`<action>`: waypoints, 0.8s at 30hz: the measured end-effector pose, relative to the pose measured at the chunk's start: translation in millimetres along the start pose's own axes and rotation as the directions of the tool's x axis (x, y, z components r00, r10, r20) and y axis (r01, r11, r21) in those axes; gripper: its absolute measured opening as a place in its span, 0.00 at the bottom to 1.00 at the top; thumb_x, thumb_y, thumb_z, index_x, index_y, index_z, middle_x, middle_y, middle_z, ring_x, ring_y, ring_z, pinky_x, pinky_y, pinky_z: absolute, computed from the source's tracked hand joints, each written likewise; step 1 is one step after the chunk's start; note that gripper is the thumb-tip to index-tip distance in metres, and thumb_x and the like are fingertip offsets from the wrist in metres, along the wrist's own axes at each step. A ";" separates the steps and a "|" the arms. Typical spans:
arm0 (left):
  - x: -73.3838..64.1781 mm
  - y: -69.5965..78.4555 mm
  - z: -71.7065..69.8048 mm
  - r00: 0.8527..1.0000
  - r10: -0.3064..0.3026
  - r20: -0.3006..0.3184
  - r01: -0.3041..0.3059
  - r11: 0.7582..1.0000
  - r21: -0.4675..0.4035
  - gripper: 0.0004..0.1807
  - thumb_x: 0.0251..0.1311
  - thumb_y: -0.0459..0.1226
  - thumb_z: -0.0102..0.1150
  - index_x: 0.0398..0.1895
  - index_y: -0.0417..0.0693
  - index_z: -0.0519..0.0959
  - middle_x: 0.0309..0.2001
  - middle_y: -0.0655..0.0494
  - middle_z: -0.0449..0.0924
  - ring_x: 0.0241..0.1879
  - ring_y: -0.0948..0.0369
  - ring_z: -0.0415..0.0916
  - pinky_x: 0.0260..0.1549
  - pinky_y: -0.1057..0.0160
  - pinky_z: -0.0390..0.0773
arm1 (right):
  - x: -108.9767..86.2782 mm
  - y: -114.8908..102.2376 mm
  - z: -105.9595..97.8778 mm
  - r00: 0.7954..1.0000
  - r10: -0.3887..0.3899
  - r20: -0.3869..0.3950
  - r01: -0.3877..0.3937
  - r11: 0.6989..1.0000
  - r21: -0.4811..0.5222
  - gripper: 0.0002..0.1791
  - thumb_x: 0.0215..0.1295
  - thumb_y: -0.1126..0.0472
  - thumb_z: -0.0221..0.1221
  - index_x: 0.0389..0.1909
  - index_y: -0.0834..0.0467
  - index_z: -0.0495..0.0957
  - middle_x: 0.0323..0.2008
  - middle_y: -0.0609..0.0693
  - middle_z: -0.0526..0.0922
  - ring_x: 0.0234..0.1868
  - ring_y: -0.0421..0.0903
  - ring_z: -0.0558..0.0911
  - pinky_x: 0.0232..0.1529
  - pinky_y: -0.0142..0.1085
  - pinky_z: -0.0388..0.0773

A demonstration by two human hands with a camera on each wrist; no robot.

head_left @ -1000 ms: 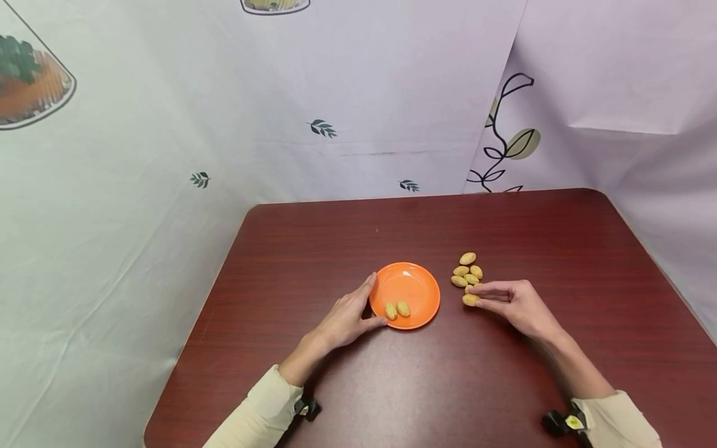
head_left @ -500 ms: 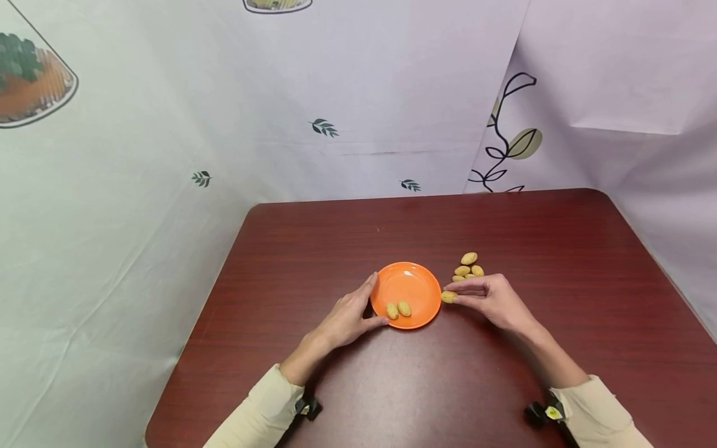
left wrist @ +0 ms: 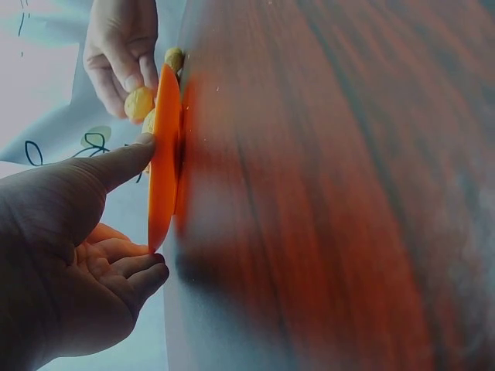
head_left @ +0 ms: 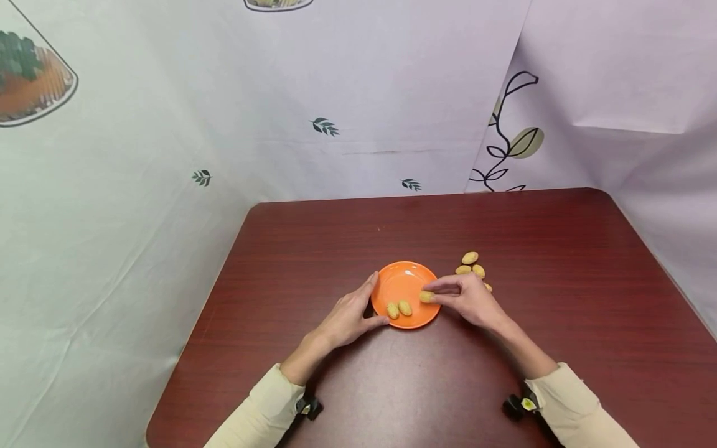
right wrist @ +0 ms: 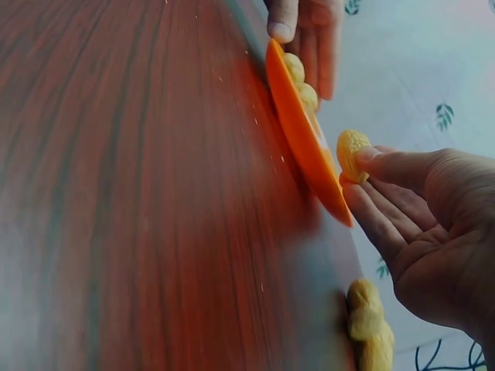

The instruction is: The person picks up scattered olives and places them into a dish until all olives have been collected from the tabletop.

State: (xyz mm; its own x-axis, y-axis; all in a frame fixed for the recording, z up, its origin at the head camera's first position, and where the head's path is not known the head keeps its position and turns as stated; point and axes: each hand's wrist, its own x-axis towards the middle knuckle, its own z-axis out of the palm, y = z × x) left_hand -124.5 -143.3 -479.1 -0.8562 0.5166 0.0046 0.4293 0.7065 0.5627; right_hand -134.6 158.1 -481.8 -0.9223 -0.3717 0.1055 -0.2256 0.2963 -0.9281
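A small orange plate (head_left: 401,281) lies on the dark red table, with two tan peanuts (head_left: 404,308) near its lower left rim. My left hand (head_left: 348,318) holds the plate's left edge, thumb at the near side and fingers at the far side. Above the plate's right part, my right hand (head_left: 470,300) pinches another peanut (right wrist: 353,154) between thumb and fingertips. Just right of the plate is a group of several peanuts (head_left: 470,257), partly hidden behind the right hand.
The wood-grain table (head_left: 313,242) reaches back to a pale patterned cloth (head_left: 364,93) hanging behind and at the sides. Each wrist wears a strap with a black device (head_left: 513,407).
The right hand has carried the pinched peanut leftward from the group to above the plate's right side. The left hand has stayed at the plate's left edge.
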 end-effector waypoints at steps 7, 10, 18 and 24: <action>0.0 0.5 -0.9 1.000 0.003 -0.001 -0.003 1.000 0.000 0.54 0.68 0.49 0.73 0.86 0.38 0.51 0.83 0.44 0.54 0.78 0.47 0.62 0.73 0.43 0.65 | 12.4 -5.2 15.4 1.000 -0.004 0.017 0.004 1.000 -0.014 0.12 0.64 0.66 0.74 0.48 0.61 0.91 0.43 0.53 0.92 0.47 0.50 0.91 0.45 0.31 0.86; 0.0 1.1 -1.3 1.000 -0.002 0.002 0.002 1.000 0.004 0.54 0.68 0.50 0.72 0.86 0.39 0.51 0.83 0.45 0.54 0.78 0.47 0.62 0.73 0.43 0.65 | 18.0 -4.8 20.8 1.000 -0.020 0.021 0.021 0.999 -0.026 0.12 0.65 0.66 0.74 0.48 0.61 0.91 0.43 0.52 0.92 0.47 0.49 0.91 0.46 0.32 0.86; -1.1 0.6 -1.5 1.000 0.024 -0.012 -0.024 1.000 -0.014 0.54 0.67 0.48 0.73 0.85 0.36 0.52 0.83 0.40 0.55 0.77 0.44 0.63 0.72 0.42 0.66 | 31.7 -3.9 34.8 0.998 -0.055 0.023 0.057 0.994 -0.088 0.11 0.65 0.66 0.74 0.48 0.61 0.92 0.43 0.53 0.92 0.46 0.50 0.91 0.47 0.40 0.87; -0.7 -3.0 1.1 0.998 0.051 -0.031 -0.051 0.999 -0.018 0.54 0.67 0.47 0.74 0.84 0.33 0.53 0.82 0.38 0.57 0.76 0.42 0.65 0.70 0.39 0.68 | 39.4 -4.0 43.4 0.997 -0.073 0.033 0.077 0.988 -0.135 0.10 0.65 0.65 0.74 0.47 0.60 0.92 0.43 0.53 0.92 0.46 0.50 0.91 0.48 0.43 0.87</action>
State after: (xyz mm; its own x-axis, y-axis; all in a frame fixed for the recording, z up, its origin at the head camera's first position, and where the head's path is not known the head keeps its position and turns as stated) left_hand -124.8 -145.2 -481.8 -0.8418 0.5367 0.0588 0.4676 0.6703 0.5763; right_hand -156.4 104.1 -489.4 -0.8924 -0.4215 0.1610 -0.3361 0.3830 -0.8604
